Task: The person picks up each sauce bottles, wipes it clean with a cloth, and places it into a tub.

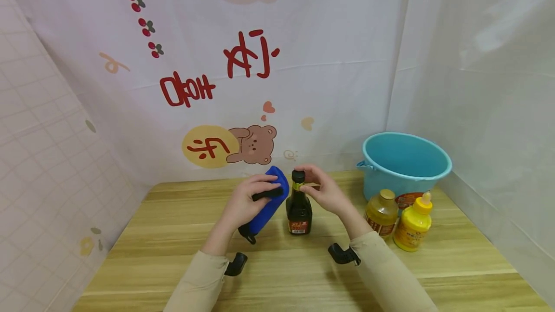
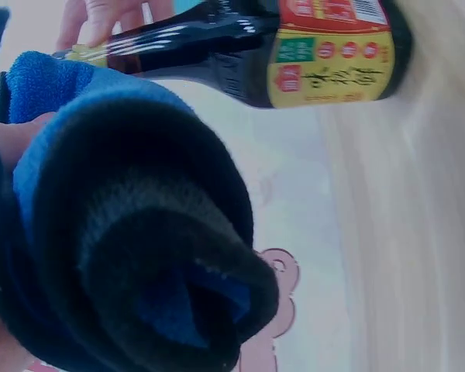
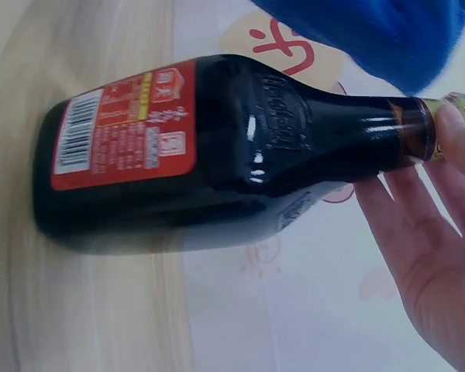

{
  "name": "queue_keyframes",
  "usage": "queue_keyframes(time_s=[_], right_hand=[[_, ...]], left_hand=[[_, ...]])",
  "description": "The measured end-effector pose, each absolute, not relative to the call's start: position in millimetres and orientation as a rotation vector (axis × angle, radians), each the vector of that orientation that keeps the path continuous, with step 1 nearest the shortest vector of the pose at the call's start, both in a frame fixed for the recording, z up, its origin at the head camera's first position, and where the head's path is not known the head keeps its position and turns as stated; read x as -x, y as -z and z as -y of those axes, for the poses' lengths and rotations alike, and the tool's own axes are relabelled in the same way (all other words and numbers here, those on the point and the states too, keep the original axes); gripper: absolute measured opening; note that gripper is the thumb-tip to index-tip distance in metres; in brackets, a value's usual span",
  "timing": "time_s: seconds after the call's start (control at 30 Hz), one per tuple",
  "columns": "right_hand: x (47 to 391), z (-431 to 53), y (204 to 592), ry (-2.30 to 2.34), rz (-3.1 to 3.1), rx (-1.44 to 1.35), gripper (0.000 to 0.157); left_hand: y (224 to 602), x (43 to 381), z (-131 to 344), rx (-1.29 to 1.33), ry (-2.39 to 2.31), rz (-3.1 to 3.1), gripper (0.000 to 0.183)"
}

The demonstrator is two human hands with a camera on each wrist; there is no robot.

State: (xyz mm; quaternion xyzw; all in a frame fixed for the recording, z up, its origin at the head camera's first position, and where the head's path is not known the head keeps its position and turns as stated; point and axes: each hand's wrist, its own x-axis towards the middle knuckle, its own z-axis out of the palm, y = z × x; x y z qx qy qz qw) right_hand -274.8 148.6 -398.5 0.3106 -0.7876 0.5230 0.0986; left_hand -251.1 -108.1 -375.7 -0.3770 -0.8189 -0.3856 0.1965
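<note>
My left hand (image 1: 243,200) grips a rolled blue cloth (image 1: 263,216) with black edging and a black band, tilted just left of a dark soy sauce bottle (image 1: 299,213). Upright on the table, the bottle has a red and yellow label and a black cap. My right hand (image 1: 326,195) holds its neck just under the cap, thumb on the near side. In the left wrist view the roll's black-edged end (image 2: 170,256) faces the camera. Fingers (image 3: 418,209) of the right hand show behind the neck in the right wrist view, with the cloth close by.
A light blue bucket (image 1: 373,177) stands at the back right of the wooden table (image 1: 173,235). In front of it are a bottle of amber liquid (image 1: 382,213) and a yellow squeeze bottle (image 1: 412,227). A printed white curtain (image 1: 329,61) hangs behind the table.
</note>
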Motion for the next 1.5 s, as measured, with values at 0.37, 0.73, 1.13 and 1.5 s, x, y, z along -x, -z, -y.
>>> queue_keyframes(time_s=[0.37,0.73,1.13,1.5], right_hand=[[267.8,-142.3,406.7,-1.517,2.249,-0.797,0.044],[265.6,-137.5,406.1,-1.553,2.239,-0.772,0.046],[264.9,-137.4,407.2,-1.557,2.265,-0.721,0.044],[265.2,-138.7,407.1,-1.551,2.253,-0.75,0.043]], left_hand=[[365.3,254.2,94.2,1.14,1.076,2.118,0.037],[391.7,264.0,88.4,1.19,1.123,2.021,0.035],[424.1,265.1,94.5,1.222,1.052,2.169,0.036],[430.9,266.3,100.5,1.237,1.106,2.278,0.032]])
